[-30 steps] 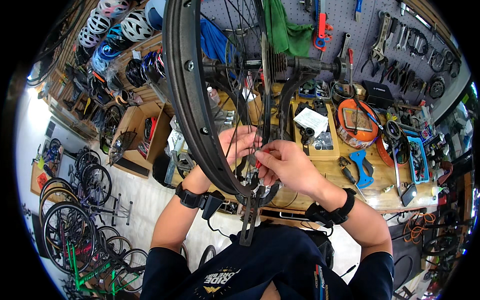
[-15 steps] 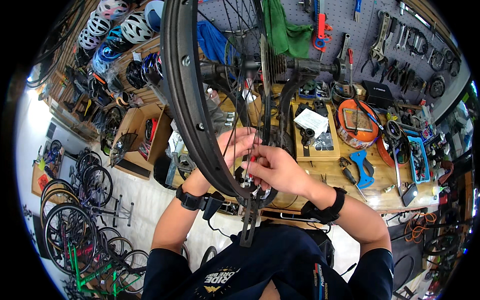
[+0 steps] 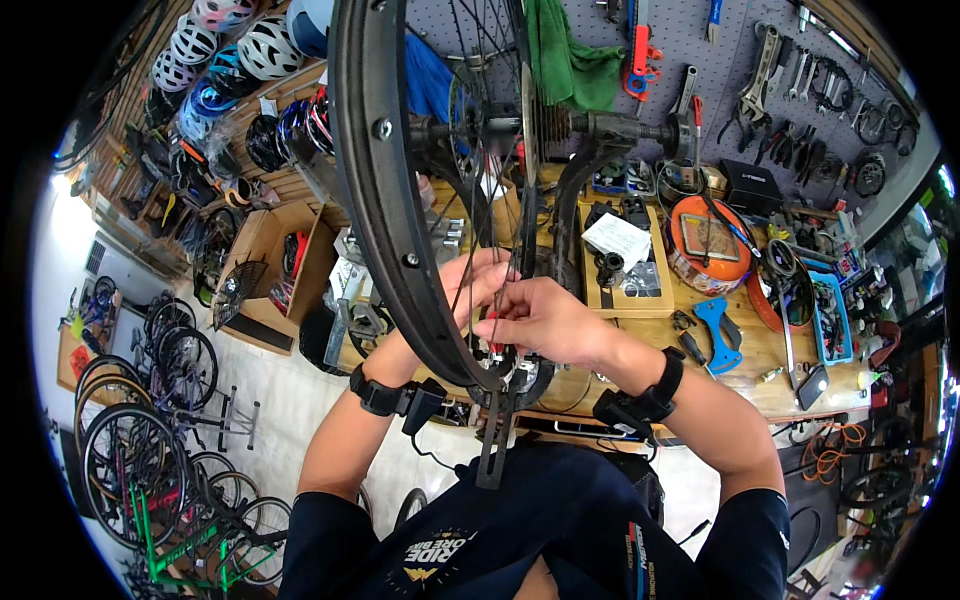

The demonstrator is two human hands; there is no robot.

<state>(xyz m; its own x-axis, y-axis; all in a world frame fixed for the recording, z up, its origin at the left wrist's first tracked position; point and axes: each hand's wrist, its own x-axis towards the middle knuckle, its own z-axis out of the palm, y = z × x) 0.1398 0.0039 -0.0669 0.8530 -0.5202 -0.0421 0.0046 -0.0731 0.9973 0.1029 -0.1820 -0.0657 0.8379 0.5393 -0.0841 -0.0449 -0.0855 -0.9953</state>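
Observation:
A black bicycle wheel rim (image 3: 372, 190) stands upright in a truing stand (image 3: 578, 190), with its thin spokes (image 3: 472, 235) running down to the lower rim. My left hand (image 3: 470, 285) reaches in behind the rim, fingers closed on a spoke near the bottom. Beside it, my right hand (image 3: 548, 320) pinches a small red spoke wrench (image 3: 491, 320) low on the spokes, just above the rim; most of this tool is hidden by the fingers. The two hands' fingertips nearly meet. Above them sit the hub and cassette (image 3: 550, 125).
A wooden bench (image 3: 640, 375) carries an open cardboard tray (image 3: 655, 305), a round orange tin (image 3: 708, 245), a blue-handled tool (image 3: 718, 335) and a blue basket (image 3: 832, 320). Tools hang on the pegboard (image 3: 690, 45). A cardboard box (image 3: 290, 330) and parked bicycles (image 3: 150, 450) stand at left.
My right hand has shifted slightly left and turned a little, keeping hold of the red wrench. My left hand stays at the spokes. The whole view has shifted a little.

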